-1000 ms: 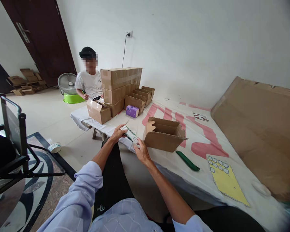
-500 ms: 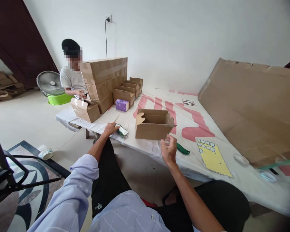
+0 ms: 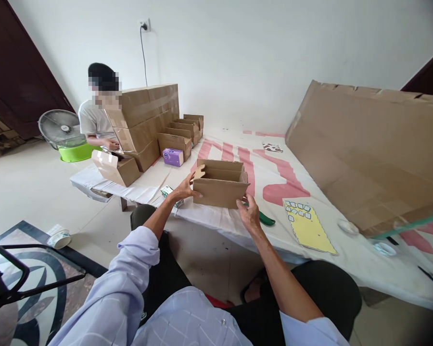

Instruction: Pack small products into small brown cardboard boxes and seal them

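Observation:
An open-topped cardboard box (image 3: 218, 193) sits near the front edge of the cloth-covered table. My left hand (image 3: 183, 189) holds its left end, thumb on the front face and fingers round the side. At the lower right corner my right hand (image 3: 250, 212) grips the same box, fingers partly hidden behind it. A small white-and-green carton (image 3: 167, 191) lies just behind my left wrist, partly covered by it. Beside my right hand is a curved green object (image 3: 267, 219), its other end hidden by the hand.
Left of the box stand a purple tissue pack (image 3: 172, 157), a row of open boxes (image 3: 174, 141) and stacked taped cartons (image 3: 149, 105). A person (image 3: 100, 127) sits behind them. On the right are a yellow sheet (image 3: 309, 228) and a large cardboard panel (image 3: 368, 158).
My left hand has left the small carton and moved right onto the open box. My right hand has closed on the box's right corner. The view has shifted slightly right.

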`<move>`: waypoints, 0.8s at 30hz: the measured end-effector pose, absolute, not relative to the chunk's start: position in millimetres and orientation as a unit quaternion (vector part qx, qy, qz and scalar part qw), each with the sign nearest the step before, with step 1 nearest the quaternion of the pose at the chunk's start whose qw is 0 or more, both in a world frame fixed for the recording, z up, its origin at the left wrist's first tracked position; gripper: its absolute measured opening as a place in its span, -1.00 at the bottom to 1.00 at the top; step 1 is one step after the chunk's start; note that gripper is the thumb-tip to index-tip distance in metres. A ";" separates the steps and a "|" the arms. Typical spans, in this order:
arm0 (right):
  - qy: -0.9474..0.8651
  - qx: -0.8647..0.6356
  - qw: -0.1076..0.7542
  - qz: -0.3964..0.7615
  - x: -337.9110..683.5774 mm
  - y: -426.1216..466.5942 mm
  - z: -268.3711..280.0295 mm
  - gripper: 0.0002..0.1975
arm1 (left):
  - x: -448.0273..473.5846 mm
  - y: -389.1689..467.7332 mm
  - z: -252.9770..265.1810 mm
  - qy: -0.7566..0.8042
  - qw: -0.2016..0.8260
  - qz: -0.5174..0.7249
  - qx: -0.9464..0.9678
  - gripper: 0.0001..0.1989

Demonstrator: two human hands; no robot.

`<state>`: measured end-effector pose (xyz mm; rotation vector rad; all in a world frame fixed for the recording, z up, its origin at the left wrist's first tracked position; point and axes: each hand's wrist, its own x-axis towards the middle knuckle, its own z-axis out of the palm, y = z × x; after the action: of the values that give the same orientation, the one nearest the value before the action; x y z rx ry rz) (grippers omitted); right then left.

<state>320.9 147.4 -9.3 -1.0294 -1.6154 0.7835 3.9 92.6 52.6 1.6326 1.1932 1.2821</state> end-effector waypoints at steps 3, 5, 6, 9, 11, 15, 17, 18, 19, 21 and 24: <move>-0.674 -0.403 0.525 0.328 325.9 132.8 -13.4 -0.52 | 3.3 89.0 49.5 0.461 0.350 0.511 0.636 0.34; -0.681 -0.392 0.534 0.312 329.8 121.2 -16.7 -0.49 | 1.6 80.1 46.0 0.458 0.334 0.513 0.644 0.30; -0.687 -0.385 0.538 0.301 331.4 115.3 -17.9 -0.47 | 1.2 74.4 44.2 0.458 0.322 0.515 0.649 0.28; -0.711 -0.362 0.537 0.276 333.1 100.0 -18.7 -0.50 | 2.3 56.0 41.7 0.473 0.274 0.516 0.660 0.22; -0.725 -0.359 0.522 0.268 331.5 93.9 -16.7 -0.57 | 4.0 45.7 43.4 0.479 0.261 0.521 0.657 0.18; -0.733 -0.373 0.498 0.277 322.8 93.3 -11.8 -0.52 | 4.2 37.5 53.2 0.502 0.260 0.515 0.644 0.09; -0.728 -0.371 0.500 0.287 315.8 97.6 -11.0 -0.42 | 0.9 40.1 58.8 0.524 0.242 0.507 0.640 0.03; -0.725 -0.370 0.503 0.291 311.4 100.7 -10.9 -0.39 | -1.9 42.9 61.3 0.532 0.231 0.506 0.638 0.02; -0.722 -0.370 0.505 0.295 306.0 104.4 -11.0 -0.38 | -5.7 46.5 63.6 0.540 0.221 0.505 0.636 0.02; -0.718 -0.369 0.505 0.305 291.9 113.0 -10.9 -0.41 | -16.1 55.1 67.1 0.556 0.198 0.503 0.631 0.03; -0.722 -0.354 0.495 0.330 262.1 127.2 -9.2 -0.46 | -38.2 68.0 70.8 0.589 0.159 0.508 0.608 0.02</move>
<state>262.1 127.2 -9.2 -0.8576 -1.7506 0.7996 -38.2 68.0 70.8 1.7378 1.6855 1.4522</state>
